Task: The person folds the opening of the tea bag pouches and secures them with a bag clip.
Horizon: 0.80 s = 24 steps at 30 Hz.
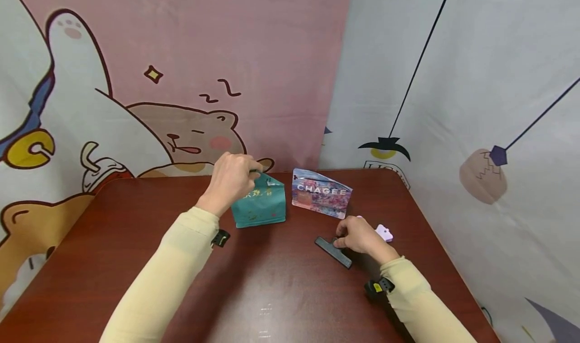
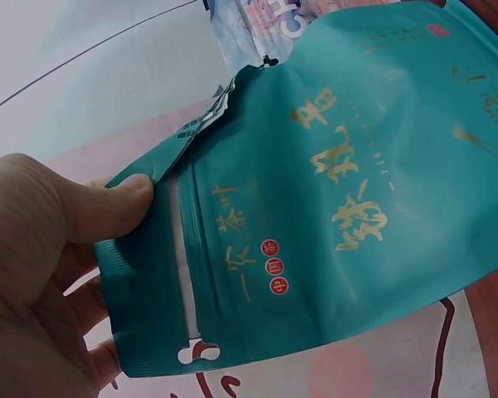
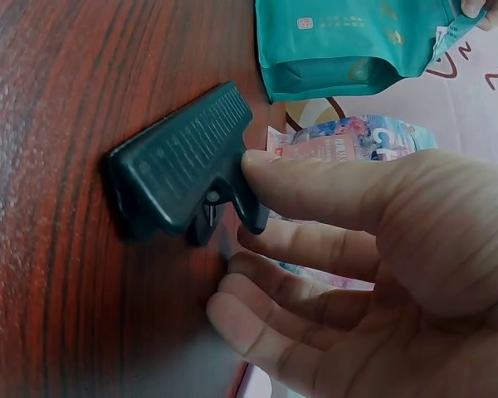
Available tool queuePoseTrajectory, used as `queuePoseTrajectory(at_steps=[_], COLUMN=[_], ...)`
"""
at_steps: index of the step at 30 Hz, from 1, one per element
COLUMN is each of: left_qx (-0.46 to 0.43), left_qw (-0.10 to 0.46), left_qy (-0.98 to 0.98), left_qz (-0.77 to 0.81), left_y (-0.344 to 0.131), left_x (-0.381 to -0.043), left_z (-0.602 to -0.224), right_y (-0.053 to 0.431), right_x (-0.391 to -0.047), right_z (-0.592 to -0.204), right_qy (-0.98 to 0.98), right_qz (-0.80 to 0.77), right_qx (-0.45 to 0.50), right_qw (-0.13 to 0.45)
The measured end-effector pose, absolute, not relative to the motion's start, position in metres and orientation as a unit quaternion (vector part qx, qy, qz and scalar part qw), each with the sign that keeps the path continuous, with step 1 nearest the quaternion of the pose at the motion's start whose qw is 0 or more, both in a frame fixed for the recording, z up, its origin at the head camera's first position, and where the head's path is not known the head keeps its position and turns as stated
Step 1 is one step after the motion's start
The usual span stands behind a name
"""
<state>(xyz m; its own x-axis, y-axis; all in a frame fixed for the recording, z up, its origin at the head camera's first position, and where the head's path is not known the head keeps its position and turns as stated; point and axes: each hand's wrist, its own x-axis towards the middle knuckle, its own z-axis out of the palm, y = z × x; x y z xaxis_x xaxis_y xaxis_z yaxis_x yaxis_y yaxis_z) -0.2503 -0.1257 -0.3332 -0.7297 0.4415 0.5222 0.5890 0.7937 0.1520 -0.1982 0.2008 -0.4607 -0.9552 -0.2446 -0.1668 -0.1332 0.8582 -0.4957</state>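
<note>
My left hand [image 1: 230, 179] pinches the top edge of a teal tea bag [image 1: 262, 209]. The bag stands upright at the back of the table, and in the left wrist view its top strip, with a torn slit below it, lies between thumb and fingers. Over on the right side, my right hand [image 1: 362, 237] holds a wide black clip [image 1: 333, 252] by its handles. In the right wrist view the thumb presses one handle of the clip [image 3: 187, 157], with the index finger by the other; its long jaw is close over the table.
A colourful CHAGEE pouch [image 1: 320, 194] stands at the back, right of the teal bag. A small pale-purple item [image 1: 384, 233] lies behind my right hand, partly hidden by it. Printed cloth [image 1: 290, 71] hangs behind the brown table [image 1: 281, 282] and along its right side.
</note>
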Motion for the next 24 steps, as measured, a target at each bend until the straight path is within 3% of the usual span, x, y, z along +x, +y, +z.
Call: queuePoseTrajectory(at_steps=[24], left_qx=[-0.281], left_qw=[0.234], left_qy=[-0.917], left_qz=[-0.157], left_y=[-0.1255], left_x=[-0.2491], left_z=[-0.3318], right_y=[0.2013], right_x=[-0.196], right_z=[-0.4556], right_qy=[0.936], right_qz=[-0.306], right_qx=[-0.128], right_qw=[0.12])
